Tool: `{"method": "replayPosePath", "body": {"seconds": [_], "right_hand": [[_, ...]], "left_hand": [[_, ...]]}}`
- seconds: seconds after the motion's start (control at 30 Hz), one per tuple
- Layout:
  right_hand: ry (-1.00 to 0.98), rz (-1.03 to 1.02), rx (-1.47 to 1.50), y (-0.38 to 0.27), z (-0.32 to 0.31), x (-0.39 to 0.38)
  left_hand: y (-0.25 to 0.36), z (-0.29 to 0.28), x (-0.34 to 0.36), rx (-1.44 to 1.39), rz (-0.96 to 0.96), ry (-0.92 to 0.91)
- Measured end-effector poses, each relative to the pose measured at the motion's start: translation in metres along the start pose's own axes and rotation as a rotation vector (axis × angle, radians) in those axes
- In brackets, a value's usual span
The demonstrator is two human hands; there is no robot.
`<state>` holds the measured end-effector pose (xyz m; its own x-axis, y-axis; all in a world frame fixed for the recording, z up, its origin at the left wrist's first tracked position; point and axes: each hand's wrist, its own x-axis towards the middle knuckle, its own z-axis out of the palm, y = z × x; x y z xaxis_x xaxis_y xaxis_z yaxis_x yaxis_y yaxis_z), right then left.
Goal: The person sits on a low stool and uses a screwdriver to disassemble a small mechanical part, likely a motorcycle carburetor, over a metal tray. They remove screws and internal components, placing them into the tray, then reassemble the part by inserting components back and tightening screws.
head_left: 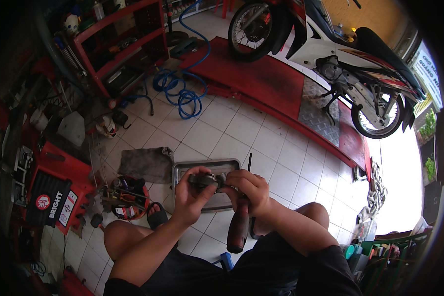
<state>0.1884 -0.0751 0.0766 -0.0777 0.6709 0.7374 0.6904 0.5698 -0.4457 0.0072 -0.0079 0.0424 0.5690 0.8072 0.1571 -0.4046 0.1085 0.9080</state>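
Note:
My left hand (188, 195) is closed around a small, dark, rounded metal part (202, 181), held up over a metal tray (207, 206). The fingertips of my right hand (249, 187) meet the part's right side, where a greyish piece shows; its exact kind I cannot make out. Tucked in the same right hand is a screwdriver with a thick dark red handle (238, 229) pointing back toward me. Its thin dark shaft (250, 162) sticks out beyond the knuckles. The fingers hide much of the part.
A grey cloth (145, 165) lies left of the tray, above a round red container (142, 200) of tools. Blue hose (182, 93) coils on the tiles near a red shelf rack (118, 47). A motorcycle (330, 54) stands on a red lift platform (261, 76). Chain (377, 185) lies at right.

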Motion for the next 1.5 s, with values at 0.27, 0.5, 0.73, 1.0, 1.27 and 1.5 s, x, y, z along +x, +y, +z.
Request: {"method": "replayPosePath", "body": {"seconds": [0.27,0.5,0.73,1.0,1.27,1.5], "right_hand": [[0.025,0.208,0.159,-0.012,-0.003,0.002],[0.009,0.203,0.17,-0.01,-0.007,0.004],[0.032,0.227,0.245,-0.015,-0.007,0.003],[-0.02,0.362,0.347,-0.014,-0.011,0.004],[-0.043,0.471,0.319,-0.013,-0.01,0.0],[-0.049,0.375,0.234,-0.013,-0.011,-0.002]], "left_hand": [[0.001,-0.002,0.002,-0.048,-0.059,0.014],[0.007,-0.005,0.004,0.051,0.025,-0.039],[0.007,-0.005,0.005,0.077,0.014,-0.059],[0.005,-0.008,0.005,0.04,0.009,-0.075],[0.004,-0.009,0.005,0.025,0.008,-0.112],[0.01,-0.001,0.005,0.088,-0.01,-0.099]]}}
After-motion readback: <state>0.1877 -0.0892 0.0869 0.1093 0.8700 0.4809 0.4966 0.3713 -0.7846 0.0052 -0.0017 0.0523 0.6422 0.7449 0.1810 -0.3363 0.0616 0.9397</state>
